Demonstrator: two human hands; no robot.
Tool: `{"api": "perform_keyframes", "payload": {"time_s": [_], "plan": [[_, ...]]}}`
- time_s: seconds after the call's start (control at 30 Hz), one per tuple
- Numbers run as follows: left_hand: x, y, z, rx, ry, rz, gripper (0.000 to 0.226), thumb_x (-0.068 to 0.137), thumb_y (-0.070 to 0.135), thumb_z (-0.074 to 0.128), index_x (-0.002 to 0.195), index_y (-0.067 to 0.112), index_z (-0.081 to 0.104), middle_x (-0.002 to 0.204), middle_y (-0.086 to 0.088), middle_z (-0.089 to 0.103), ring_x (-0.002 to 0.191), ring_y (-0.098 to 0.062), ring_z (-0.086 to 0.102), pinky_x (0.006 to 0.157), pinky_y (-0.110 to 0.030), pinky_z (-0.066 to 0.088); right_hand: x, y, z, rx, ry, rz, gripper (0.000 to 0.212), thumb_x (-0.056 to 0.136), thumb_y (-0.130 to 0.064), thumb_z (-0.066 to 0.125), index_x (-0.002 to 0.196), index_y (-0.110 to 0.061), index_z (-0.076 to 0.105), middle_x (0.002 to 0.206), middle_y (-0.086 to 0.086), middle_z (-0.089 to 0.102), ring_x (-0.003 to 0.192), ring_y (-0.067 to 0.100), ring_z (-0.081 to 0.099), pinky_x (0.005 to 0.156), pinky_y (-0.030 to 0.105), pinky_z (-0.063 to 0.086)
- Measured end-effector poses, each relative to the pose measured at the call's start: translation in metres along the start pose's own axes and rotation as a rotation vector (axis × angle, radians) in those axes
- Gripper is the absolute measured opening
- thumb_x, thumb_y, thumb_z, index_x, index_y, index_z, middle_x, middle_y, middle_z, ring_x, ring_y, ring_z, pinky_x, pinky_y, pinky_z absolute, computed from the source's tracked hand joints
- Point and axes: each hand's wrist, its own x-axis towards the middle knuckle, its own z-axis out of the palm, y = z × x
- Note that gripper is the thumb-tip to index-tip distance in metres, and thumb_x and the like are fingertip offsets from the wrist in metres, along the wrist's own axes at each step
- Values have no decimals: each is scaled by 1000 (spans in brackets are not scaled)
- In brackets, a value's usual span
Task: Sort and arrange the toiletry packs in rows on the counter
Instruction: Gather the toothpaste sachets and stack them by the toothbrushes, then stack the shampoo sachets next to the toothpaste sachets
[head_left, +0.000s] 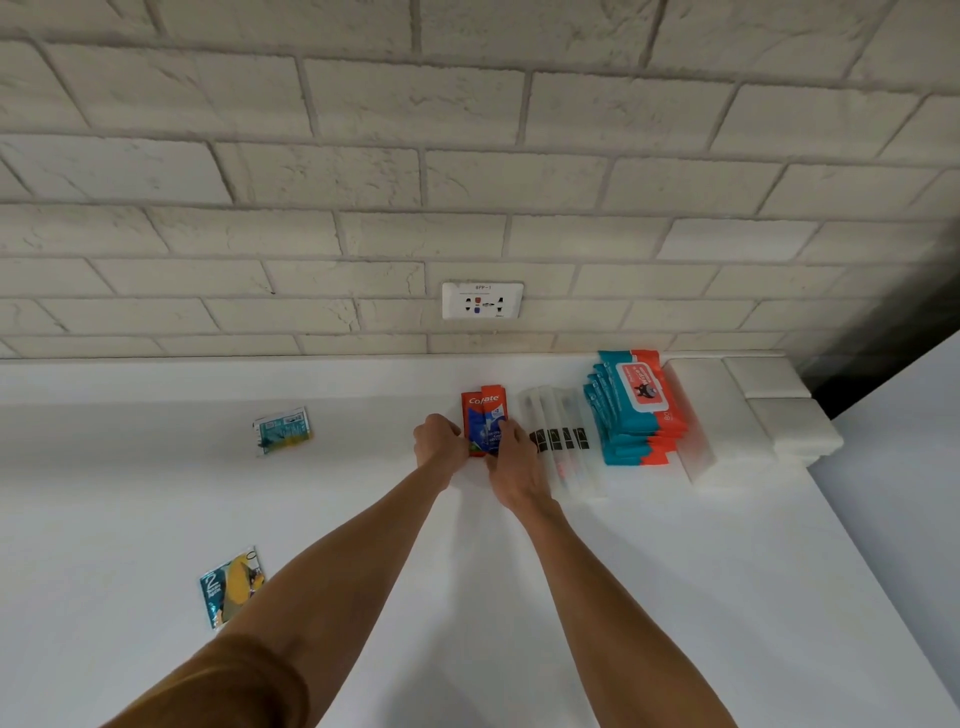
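A stack of red-and-blue Colgate toothpaste packs (484, 411) lies flat on the white worktop (649, 571), straight below the white wall socket (482, 300) and close to the back edge where the worktop meets the pale brick wall (363, 182). Both hands are on this stack. The left hand (440, 441), just below and left of the socket, has its fingers curled in and pinches the stack's left edge. The right hand (511, 460), just below and right of the socket, lies over the stack's lower right corner with its fingers on the printed face; whether it grips or only presses cannot be told. Further right of the socket, in one line along the back, come a row of clear plastic toothbrush packs with black labels (558, 434), touching the toothpaste packs' right side, then a stack of teal-and-orange wet-wipe packs (636, 415), then plain white rectangular packs (737, 415) at the worktop's end. Well to the left of the socket and below it, a small teal-and-yellow sachet (282, 430) lies alone. A second teal-and-yellow sachet (231, 587) lies much lower and left of the socket, beside the left forearm, whose brown sleeve (223, 686) shows at the bottom edge.
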Motion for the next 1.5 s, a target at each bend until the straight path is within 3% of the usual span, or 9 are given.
{"api": "perform_keyframes", "payload": {"time_s": [0.33, 0.47, 0.6, 0.77, 0.9, 1.07, 1.23, 1.37, 1.5], "plan": [[-26, -19, -28, 20, -31, 264, 25, 99, 18, 65, 123, 11, 69, 118, -4, 72, 102, -18, 68, 83, -30, 58, -30, -16, 1, -15, 63, -49, 70, 103, -31, 67, 161, -12, 33, 159, 10, 44, 139, 26, 55, 103, 42, 58], [-51, -45, -53, 39, -17, 383, 23, 98, 16, 66, 120, 10, 70, 115, -2, 74, 103, -18, 69, 86, -22, 51, -62, -29, 3, 11, 59, -72, 67, 106, -33, 62, 162, -11, 32, 165, 12, 40, 148, 30, 47, 110, 48, 53], [-74, -79, -80, 51, 8, 452, 17, 96, 15, 69, 113, 13, 74, 109, 3, 76, 98, -14, 71, 88, -24, 55, -97, -44, 10, 89, 50, -64, 61, 107, -32, 60, 160, -15, 36, 165, 7, 41, 149, 29, 46, 115, 48, 48], [-104, -127, -124, 33, 22, 435, 10, 97, 14, 70, 104, 19, 75, 100, 10, 76, 91, -6, 71, 84, -23, 58, -143, -60, 30, 134, 1, -47, 51, 107, -35, 59, 154, -21, 46, 158, -1, 52, 145, 21, 50, 118, 40, 44], [-123, -164, -158, 66, 38, 404, 8, 100, 17, 67, 103, 22, 73, 98, 14, 72, 89, -3, 68, 76, -10, 51, -177, -76, 47, 156, -40, -41, 42, 107, -36, 59, 147, -26, 52, 148, -4, 60, 137, 19, 55, 112, 39, 50], [-140, -207, -187, 85, 0, 375, 8, 99, 12, 66, 101, 19, 71, 103, 3, 75, 94, -11, 70, 79, -29, 62, -210, -100, 73, 134, -55, -33, 35, 106, -34, 60, 141, -28, 55, 142, -5, 63, 126, 19, 62, 104, 43, 55], [-151, -236, -205, 256, -47, 480, 20, 99, 12, 62, 118, 18, 68, 118, 0, 67, 101, -21, 66, 77, -32, 56, -237, -125, 100, -25, -52, -121, 33, 106, -28, 58, 138, -22, 56, 140, -3, 62, 120, 21, 66, 95, 40, 57], [-157, -253, -208, 369, -86, 649, 36, 98, 15, 65, 134, 14, 61, 134, -2, 63, 122, -23, 59, 93, -37, 57, -257, -129, 129, -117, -21, -225, 41, 107, -26, 55, 146, -14, 57, 154, 5, 56, 137, 25, 58, 109, 40, 53], [-151, -276, -206, 500, -163, 798, 57, 97, 16, 64, 151, 17, 49, 154, -1, 50, 145, -21, 45, 118, -38, 41, -274, -121, 161, -234, 4, -250, 58, 113, -45, 26, 157, -14, 48, 165, 7, 45, 154, 24, 40, 124, 40, 37]]}}
